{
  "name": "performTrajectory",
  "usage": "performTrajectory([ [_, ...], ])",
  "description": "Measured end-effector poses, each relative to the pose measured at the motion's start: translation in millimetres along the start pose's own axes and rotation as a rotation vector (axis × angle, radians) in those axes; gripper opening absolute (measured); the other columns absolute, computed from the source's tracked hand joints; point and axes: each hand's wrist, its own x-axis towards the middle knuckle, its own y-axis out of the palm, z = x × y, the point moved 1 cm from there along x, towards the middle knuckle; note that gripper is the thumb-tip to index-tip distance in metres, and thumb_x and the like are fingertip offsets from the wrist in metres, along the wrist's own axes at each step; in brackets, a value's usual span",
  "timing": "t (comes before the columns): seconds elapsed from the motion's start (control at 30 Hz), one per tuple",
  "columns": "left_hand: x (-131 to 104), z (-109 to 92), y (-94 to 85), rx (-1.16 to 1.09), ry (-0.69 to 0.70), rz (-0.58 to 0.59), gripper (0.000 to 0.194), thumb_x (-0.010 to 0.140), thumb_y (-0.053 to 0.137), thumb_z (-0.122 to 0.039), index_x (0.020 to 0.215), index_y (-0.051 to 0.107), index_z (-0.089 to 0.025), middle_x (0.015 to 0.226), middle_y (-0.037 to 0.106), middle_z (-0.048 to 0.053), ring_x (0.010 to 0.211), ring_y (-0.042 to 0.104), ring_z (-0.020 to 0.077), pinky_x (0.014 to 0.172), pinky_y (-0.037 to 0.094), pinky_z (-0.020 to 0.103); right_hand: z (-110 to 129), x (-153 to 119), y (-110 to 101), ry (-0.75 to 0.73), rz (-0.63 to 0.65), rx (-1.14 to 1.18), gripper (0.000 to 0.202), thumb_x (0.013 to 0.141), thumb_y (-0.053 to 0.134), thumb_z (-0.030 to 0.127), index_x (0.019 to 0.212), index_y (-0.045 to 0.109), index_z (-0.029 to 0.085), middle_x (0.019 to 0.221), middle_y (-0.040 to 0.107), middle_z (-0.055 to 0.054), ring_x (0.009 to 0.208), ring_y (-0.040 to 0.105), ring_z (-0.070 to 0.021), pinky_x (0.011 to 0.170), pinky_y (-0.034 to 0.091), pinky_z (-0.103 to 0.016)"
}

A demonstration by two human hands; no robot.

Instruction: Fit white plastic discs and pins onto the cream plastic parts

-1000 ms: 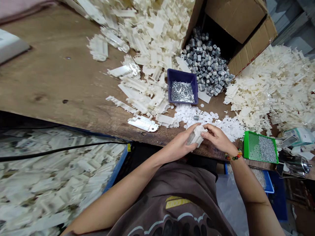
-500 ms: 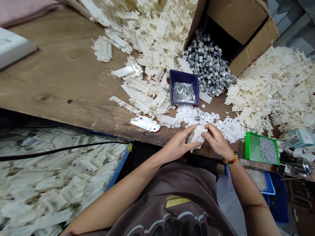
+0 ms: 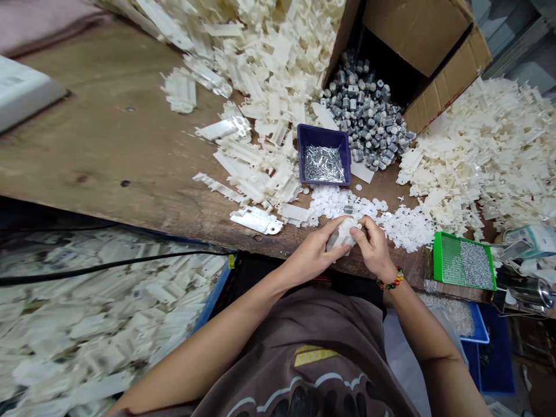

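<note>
A white plastic part (image 3: 341, 234) is held between both hands just over the table's front edge. My left hand (image 3: 316, 250) is closed around its left side, thumb along the lower end. On the other side my right hand (image 3: 372, 248) grips the upper right corner, thumb pressed on top. The fingers hide much of the part. Right behind the hands lie small white discs (image 3: 330, 200), with one small grey piece (image 3: 348, 209) on them. A purple bin (image 3: 324, 178) of thin metal pins (image 3: 324, 163) stands beyond the discs.
Heaps of white plastic parts (image 3: 278, 63) cover the back and right of the wooden table (image 3: 143, 174). Grey cylinders (image 3: 365, 110) spill from a cardboard box (image 3: 417, 35). A green tray (image 3: 442, 260) with small metal pieces is at right. Below left, a crate holds more parts (image 3: 108, 313).
The white plastic part has turned slightly and moved a little left in my hands. My right hand and wrist have shifted left, the fingers still on its corner.
</note>
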Motion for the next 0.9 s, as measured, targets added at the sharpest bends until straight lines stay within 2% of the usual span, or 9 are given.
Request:
performTrajectory([
  [0.07,-1,0,-3.4,0.016,0.018,0.006,0.058,0.079,0.059,-0.034,0.132,0.046,-0.014,0.108,0.066,0.006,0.094,0.059,0.02,0.082,0.045,0.026,1,2,0,-0.017,0.03,0.02,0.023,0.09,0.042,0.043,0.085,0.047,0.021,0.073,0.047,0.001,0.066,0.043,-0.0133,0.062,0.034,-0.027],
  [0.2,-6,-5,-3.3,0.086,0.053,-0.075,0.051,0.08,0.058,-0.031,0.128,0.051,-0.015,0.11,0.067,0.004,0.094,0.06,0.0179,0.085,0.044,0.025,5,2,-4,-0.033,0.127,0.099,0.023,0.091,0.04,0.043,0.09,0.047,0.022,0.078,0.049,0.001,0.07,0.045,-0.014,0.065,0.036,-0.027],
  [0.37,-8,-6,4.4,0.134,0.068,-0.146,0.047,0.079,0.057,-0.025,0.125,0.054,-0.014,0.107,0.067,0.006,0.087,0.061,0.0161,0.082,0.044,0.023,-1,1,2,0.003,0.032,0.209,0.023,0.089,0.043,0.042,0.079,0.044,0.022,0.07,0.041,0.003,0.065,0.039,-0.0127,0.061,0.034,-0.026],
  [0.43,-5,0,3.0,-0.002,0.029,-0.126,0.051,0.076,0.061,-0.024,0.125,0.054,-0.013,0.11,0.065,0.008,0.091,0.06,0.0173,0.084,0.043,0.025,-3,2,7,0.042,0.002,0.196,0.024,0.087,0.044,0.043,0.076,0.042,0.021,0.068,0.038,0.003,0.062,0.038,-0.012,0.059,0.033,-0.025],
  [0.53,0,12,-3.3,-0.441,-0.111,-0.021,0.058,0.067,0.07,-0.02,0.122,0.053,-0.017,0.103,0.066,0.006,0.087,0.06,0.0159,0.078,0.046,0.024,5,3,14,0.065,0.043,0.038,0.023,0.085,0.048,0.043,0.081,0.043,0.021,0.071,0.043,0.003,0.063,0.041,-0.0118,0.06,0.034,-0.025],
  [0.63,2,19,-8.3,-0.838,-0.21,0.038,0.055,0.059,0.076,-0.014,0.111,0.058,-0.019,0.089,0.067,0.002,0.076,0.061,0.0124,0.071,0.047,0.02,22,-1,20,0.021,0.034,-0.178,0.023,0.084,0.049,0.042,0.08,0.041,0.021,0.072,0.047,0.002,0.064,0.043,-0.0123,0.06,0.033,-0.025],
  [0.77,0,24,-9.3,-1.027,-0.237,0.069,0.051,0.051,0.078,-0.009,0.099,0.064,-0.017,0.081,0.068,0.002,0.07,0.063,0.0136,0.066,0.047,0.021,38,-7,27,-0.02,-0.11,-0.295,0.025,0.084,0.049,0.041,0.072,0.038,0.021,0.066,0.047,0.002,0.058,0.043,-0.0116,0.056,0.032,-0.025],
  [0.9,0,31,-13.4,-1.107,-0.268,0.063,0.043,0.052,0.076,-0.01,0.094,0.066,-0.015,0.077,0.07,0.003,0.067,0.064,0.0152,0.063,0.048,0.022,42,-6,24,-0.13,-0.075,-0.339,0.028,0.084,0.052,0.046,0.08,0.044,0.02,0.073,0.053,0.0,0.065,0.051,-0.0132,0.06,0.038,-0.025],
])
